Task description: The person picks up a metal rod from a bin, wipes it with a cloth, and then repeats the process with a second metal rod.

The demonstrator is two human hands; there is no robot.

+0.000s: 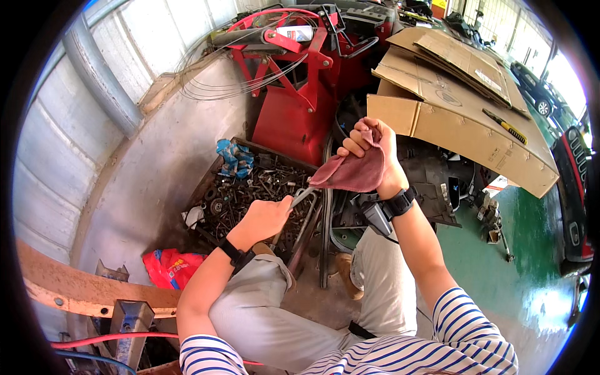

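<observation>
My left hand (pixel 265 216) is closed round a grey metal bar or tool (pixel 302 197) that slants up to the right; its exact kind is unclear. My right hand (pixel 370 145) grips a dull red cloth (pixel 354 171), which hangs between the hand and the bar's upper end. Whether the right hand also holds the bar through the cloth is hidden. Under both hands lies a metal tray (pixel 300 161) heaped with loose bolts, nuts and other small metal parts (pixel 262 187). A crumpled blue wrapper (pixel 235 158) rests at the heap's back left.
Behind the tray stands a red metal machine (pixel 290 112) with coiled wire (pixel 243 91). Flattened cardboard boxes (pixel 468 126) with a yellow utility knife (pixel 506 126) lie at the right. A red plastic bag (pixel 171 268) and a rusty beam (pixel 93 293) are at the left.
</observation>
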